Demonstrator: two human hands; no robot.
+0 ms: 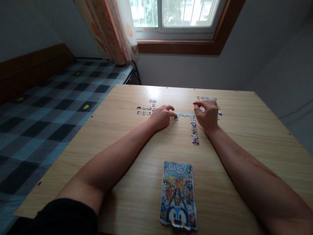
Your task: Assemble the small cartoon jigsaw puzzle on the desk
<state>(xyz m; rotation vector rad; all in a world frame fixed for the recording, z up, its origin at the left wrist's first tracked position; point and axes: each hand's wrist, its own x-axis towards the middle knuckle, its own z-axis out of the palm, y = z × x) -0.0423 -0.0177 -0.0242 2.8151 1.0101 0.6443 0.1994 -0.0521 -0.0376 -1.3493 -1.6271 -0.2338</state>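
Observation:
On the table, jigsaw pieces are joined into an L-shaped strip, with a light-blue top row (185, 114) and a multicoloured column (195, 132) running down from its right end. My left hand (161, 117) lies at the row's left end, fingers stretched, one fingertip at a small puzzle piece (176, 118) just below the row. Above the corner of the strip, my right hand (207, 114) is closed in a pinch, thumb and forefinger together. Whatever sits between those fingertips is too small or hidden to make out.
Loose puzzle pieces (146, 108) lie left of my left hand, and more pieces (206, 98) lie behind and right of my right hand. A creased Bluey picture sheet or packet (178, 195) rests near me on the wooden table (137, 195). A bed (61, 98) stands left.

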